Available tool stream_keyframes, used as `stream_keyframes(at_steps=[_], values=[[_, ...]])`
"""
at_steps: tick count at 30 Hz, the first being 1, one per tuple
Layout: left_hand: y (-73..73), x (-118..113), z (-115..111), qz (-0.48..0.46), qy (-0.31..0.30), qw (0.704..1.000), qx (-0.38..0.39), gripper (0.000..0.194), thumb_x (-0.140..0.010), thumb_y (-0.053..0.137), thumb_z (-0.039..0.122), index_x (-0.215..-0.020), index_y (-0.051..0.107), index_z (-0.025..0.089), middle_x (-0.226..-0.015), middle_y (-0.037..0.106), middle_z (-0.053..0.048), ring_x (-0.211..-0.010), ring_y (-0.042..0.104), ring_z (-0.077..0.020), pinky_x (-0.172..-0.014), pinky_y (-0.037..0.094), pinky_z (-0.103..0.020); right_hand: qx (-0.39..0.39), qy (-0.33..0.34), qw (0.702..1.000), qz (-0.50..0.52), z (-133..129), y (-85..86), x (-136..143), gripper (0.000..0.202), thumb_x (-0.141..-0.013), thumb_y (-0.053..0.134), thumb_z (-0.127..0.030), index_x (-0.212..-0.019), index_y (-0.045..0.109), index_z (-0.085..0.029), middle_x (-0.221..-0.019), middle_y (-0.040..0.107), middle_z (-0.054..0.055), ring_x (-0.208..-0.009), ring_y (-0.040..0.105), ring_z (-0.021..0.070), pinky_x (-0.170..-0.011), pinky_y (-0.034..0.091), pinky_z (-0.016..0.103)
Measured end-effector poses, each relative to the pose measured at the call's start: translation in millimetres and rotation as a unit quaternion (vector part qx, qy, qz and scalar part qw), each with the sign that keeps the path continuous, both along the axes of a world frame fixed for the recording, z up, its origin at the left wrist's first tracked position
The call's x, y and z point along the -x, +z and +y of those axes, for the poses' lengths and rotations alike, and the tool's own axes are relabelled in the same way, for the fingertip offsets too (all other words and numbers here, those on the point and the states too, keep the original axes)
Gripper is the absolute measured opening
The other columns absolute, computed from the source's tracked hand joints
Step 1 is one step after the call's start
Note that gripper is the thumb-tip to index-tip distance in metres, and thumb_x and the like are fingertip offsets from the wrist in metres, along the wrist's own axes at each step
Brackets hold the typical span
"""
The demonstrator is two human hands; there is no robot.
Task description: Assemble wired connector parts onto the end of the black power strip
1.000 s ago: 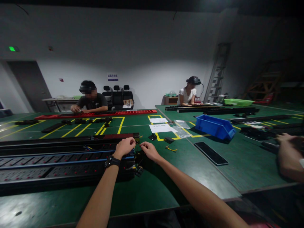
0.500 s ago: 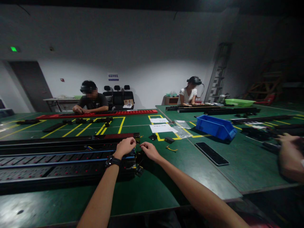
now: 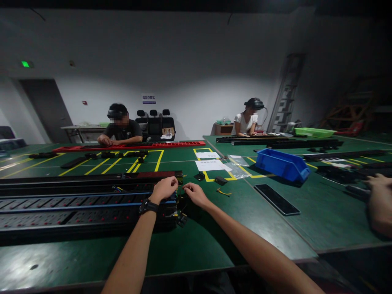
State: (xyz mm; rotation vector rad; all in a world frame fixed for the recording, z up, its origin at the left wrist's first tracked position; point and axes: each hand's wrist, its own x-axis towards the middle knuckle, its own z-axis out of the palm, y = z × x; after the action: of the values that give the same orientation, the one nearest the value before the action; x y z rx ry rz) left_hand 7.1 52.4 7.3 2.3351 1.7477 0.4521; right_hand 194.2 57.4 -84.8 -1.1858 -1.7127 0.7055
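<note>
Several long black power strips (image 3: 101,214) with red-dotted sockets and blue edges lie side by side on the left of the green table. At their right ends, my left hand (image 3: 165,189) is closed in a pinch, its wrist with a black watch resting over the strips. My right hand (image 3: 196,194) is just right of it, thumb and fingers pinched together. Thin wires seem to lie between the hands, but what the fingertips hold is too small to make out. A black connector piece (image 3: 182,219) hangs out at the near strip's end.
A yellow cable (image 3: 224,192), a small black block (image 3: 221,180), a phone (image 3: 277,199) and a blue bin (image 3: 281,164) lie to the right. Paper sheets (image 3: 211,165) are ahead. Two people work across the table; another person's hand (image 3: 381,204) is at far right.
The whole view has shifted slightly, so things appear a little further right. Both my hands stay pinched at the strip ends with hardly any movement.
</note>
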Motion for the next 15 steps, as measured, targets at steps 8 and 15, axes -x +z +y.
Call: stream_keyframes(at_steps=[8, 15], values=[[0.9, -1.2, -1.6, 0.007, 0.012, 1.000, -0.001, 0.022, -0.090, 0.052, 0.039, -0.100, 0.071, 0.034, -0.110, 0.078, 0.000, -0.103, 0.071, -0.0250, -0.083, 0.051, -0.032, 0.005, 0.004, 1.000, 0.000, 0.0, -0.4, 0.8, 0.022, -0.088, 0.053, -0.023, -0.095, 0.073, -0.018, -0.091, 0.073, 0.004, -0.084, 0.064, 0.0190, -0.076, 0.046, 0.028], [0.3, -0.8, -0.5, 0.001, 0.007, 1.000, -0.002, 0.024, -0.090, 0.052, 0.040, -0.101, 0.072, 0.033, -0.109, 0.078, 0.000, -0.103, 0.071, -0.0239, -0.083, 0.050, -0.030, 0.008, 0.004, 1.000, -0.008, -1.3, 1.3, 0.7, 0.023, -0.089, 0.052, -0.023, -0.097, 0.073, -0.018, -0.090, 0.072, 0.003, -0.081, 0.062, 0.0181, -0.075, 0.046, 0.028]])
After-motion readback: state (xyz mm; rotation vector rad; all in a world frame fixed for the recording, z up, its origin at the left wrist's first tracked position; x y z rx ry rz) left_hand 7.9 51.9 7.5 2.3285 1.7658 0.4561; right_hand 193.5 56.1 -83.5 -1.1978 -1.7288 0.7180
